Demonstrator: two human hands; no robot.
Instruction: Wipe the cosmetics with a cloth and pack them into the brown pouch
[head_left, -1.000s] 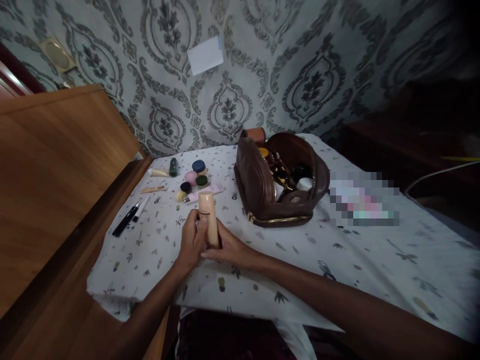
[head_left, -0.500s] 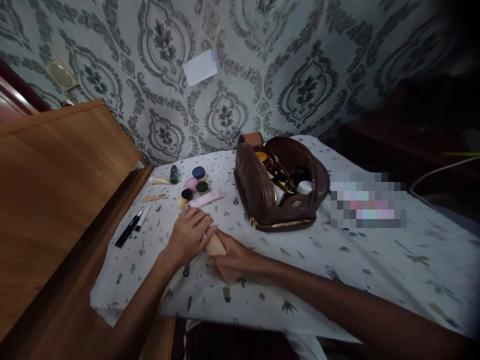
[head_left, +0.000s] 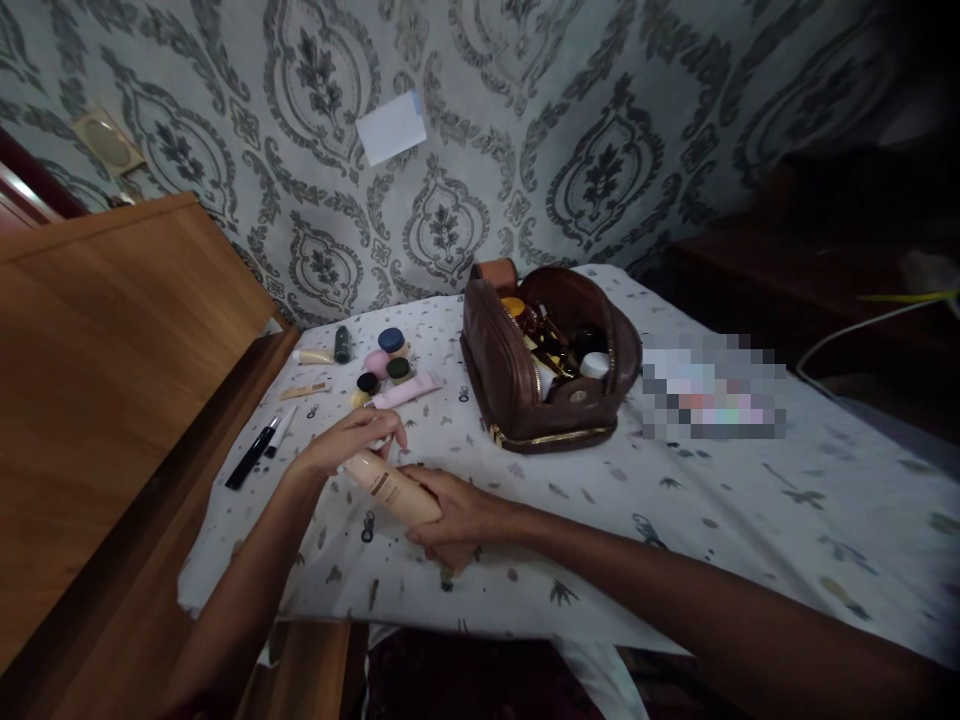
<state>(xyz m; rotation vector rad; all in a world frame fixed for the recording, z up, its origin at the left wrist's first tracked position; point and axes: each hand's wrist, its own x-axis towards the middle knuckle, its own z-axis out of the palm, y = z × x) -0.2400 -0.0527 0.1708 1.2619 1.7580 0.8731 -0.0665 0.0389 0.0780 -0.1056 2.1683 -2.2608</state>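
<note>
My right hand (head_left: 457, 515) is closed around the lower part of a beige bottle (head_left: 394, 490) with a brown band of print. The bottle slants over the bed-like white surface, its upper end towards my left hand (head_left: 356, 440). That hand is bent over the bottle's upper end with fingers curled towards the thumb; what lies between them is too small to make out. Below my right hand a flat tan piece (head_left: 454, 553) shows, partly hidden. Just beyond my left hand lies a pink tube (head_left: 406, 390), beside small jars with a blue lid (head_left: 391, 341) and a dark green lid (head_left: 399, 369).
An open brown cosmetic bag (head_left: 510, 370) full of containers stands right of centre. Left lie a black pen-like tube (head_left: 252, 455), a cream tube (head_left: 315, 356) and a dark green tube (head_left: 343, 345). A wooden panel (head_left: 112, 350) borders the patterned cloth (head_left: 525, 490).
My left hand has drawn back left from my right hand, and more of the beige bottle now shows. The bottle's upper end has tipped towards the left. The view has shifted slightly.
</note>
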